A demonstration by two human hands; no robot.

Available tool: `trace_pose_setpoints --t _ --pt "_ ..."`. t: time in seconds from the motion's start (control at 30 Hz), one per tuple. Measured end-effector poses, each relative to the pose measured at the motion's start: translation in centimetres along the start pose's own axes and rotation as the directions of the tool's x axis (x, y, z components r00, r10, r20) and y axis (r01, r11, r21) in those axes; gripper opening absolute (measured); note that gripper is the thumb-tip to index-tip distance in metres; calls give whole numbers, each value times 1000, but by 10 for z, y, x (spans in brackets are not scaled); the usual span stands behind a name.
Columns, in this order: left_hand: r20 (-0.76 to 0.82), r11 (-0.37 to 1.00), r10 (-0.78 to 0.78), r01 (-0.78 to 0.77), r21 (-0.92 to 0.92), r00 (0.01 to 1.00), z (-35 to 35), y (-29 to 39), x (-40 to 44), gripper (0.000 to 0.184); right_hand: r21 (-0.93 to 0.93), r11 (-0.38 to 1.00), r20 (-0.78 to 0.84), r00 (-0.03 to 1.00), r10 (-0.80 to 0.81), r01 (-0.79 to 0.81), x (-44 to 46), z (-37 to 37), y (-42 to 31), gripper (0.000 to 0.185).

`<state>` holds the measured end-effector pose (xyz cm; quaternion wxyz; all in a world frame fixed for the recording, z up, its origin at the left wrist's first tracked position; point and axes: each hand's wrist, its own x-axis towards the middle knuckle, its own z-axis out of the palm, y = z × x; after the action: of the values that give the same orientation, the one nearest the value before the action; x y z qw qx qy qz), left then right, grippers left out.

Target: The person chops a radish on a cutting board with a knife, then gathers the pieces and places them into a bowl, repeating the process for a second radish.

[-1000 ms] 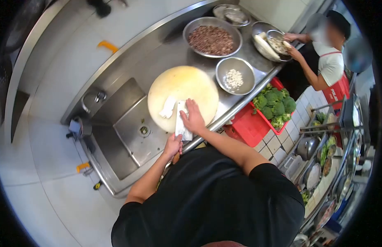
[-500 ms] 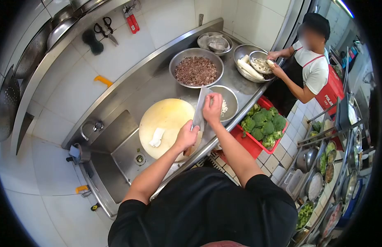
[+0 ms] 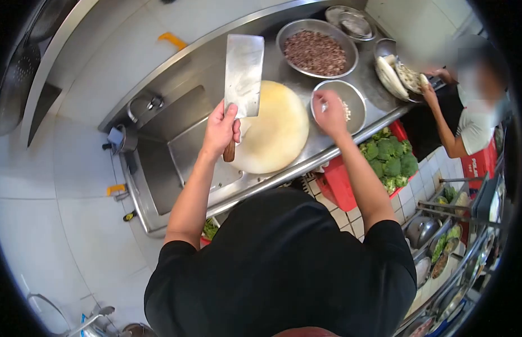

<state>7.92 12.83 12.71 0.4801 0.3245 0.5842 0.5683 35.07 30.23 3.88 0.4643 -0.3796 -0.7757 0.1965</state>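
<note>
My left hand (image 3: 220, 132) is wrapped round the wooden handle of a cleaver (image 3: 243, 73), whose broad blade points away from me above the left side of a round cutting board (image 3: 283, 126). A pale piece of food (image 3: 245, 128) shows on the board, mostly hidden by the cleaver and hand. Over the left part of a steel bowl (image 3: 357, 104) is my right hand (image 3: 331, 115), blurred, with its fingers curled in. A small whitish spot shows at its fingertips, too smeared to name. White chopped bits (image 3: 346, 110) lie in that bowl.
Behind stands a large bowl of reddish-brown chopped food (image 3: 316, 53). A sink (image 3: 188, 140) is left of the board. At the right, a co-worker (image 3: 469, 106) handles pale long vegetables (image 3: 391, 78) over bowls. A red crate (image 3: 342, 188) with broccoli (image 3: 391, 157) sits below the counter edge.
My hands have separated. My left hand has swung the cleaver left and upright, while my right hand has left the blade and moved over the bowl of white bits. The view has shifted.
</note>
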Motion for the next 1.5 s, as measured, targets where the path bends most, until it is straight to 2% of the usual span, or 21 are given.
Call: trace_pose_setpoints --t 0.03,0.07,0.13,0.2,0.3,0.4,0.5,0.63,0.73,0.83,0.9,0.93,0.97,1.03,1.13,1.17,1.2,1.27,1.33,1.43,1.5 --pt "-57 999 -39 40 14 998 -10 -12 -6 24 57 998 234 972 -30 17 -21 14 -20 14" --pt "-86 997 -73 73 -5 994 -23 -26 -14 24 112 993 449 891 -71 23 -42 27 -40 16" --pt "-129 991 -132 127 -47 983 -50 -53 -29 24 222 968 645 727 -235 116 -80 63 -62 19" --pt "-196 987 -152 139 -78 969 -73 -73 -46 22 203 979 712 683 -163 22 -107 96 -74 30" --pt "-309 966 -232 181 -185 922 -102 -90 -78 20 75 996 623 783 -2 -56 -113 129 -85 42" --pt "-371 940 -300 205 -273 879 -127 -99 -90 18 37 979 597 781 -184 203 -81 157 -94 47" --pt "-364 929 -317 209 -305 876 -150 -117 -104 17 -36 929 669 699 -252 369 -46 179 -96 43" --pt "-318 927 -335 250 -279 887 -172 -123 -114 16 -122 934 851 520 -76 335 -34 187 -85 33" --pt "-276 933 -337 279 -229 900 -182 -130 -121 17 -164 940 827 562 -34 299 -51 176 -79 23" --pt "-212 958 -286 275 -77 935 -186 -136 -120 20 -143 943 713 692 -112 300 -78 142 -81 16" --pt "-145 964 -261 266 17 955 -181 -133 -122 24 -142 969 655 754 -61 202 -109 123 -68 16" --pt "-101 955 -250 262 138 963 -176 -126 -122 26 -138 979 622 782 -33 150 -127 115 -59 16" --pt "-54 934 -242 248 259 969 -170 -115 -121 29 -131 965 587 802 -111 229 -142 106 -51 22" --pt "16 837 -254 212 505 967 -153 -83 -116 31 -162 969 515 854 -79 187 -152 98 -65 24" --pt "194 522 -8 -162 837 981 -134 -95 -95 31 -186 982 410 910 59 20 -155 107 -84 27" --pt "170 530 -194 -42 847 966 -124 -86 -90 31 -196 979 385 915 121 -47 -152 112 -92 27" --pt "178 498 -229 -42 866 957 -118 -93 -84 31 -202 973 360 915 182 -113 -149 117 -97 28" --pt "179 426 -297 -37 904 938 -111 -115 -72 30 -226 974 418 901 119 -24 -146 127 -89 34" --pt "159 396 -352 -7 918 922 -101 -95 -70 31 -274 960 457 886 82 53 -141 132 -92 33" --pt "109 365 -375 39 930 921 -98 -92 -71 31 -361 933 545 812 206 5 -125 125 -98 27" --pt "80 357 -373 64 932 924 -96 -91 -71 31 -235 970 572 816 79 70 -108 117 -86 24"
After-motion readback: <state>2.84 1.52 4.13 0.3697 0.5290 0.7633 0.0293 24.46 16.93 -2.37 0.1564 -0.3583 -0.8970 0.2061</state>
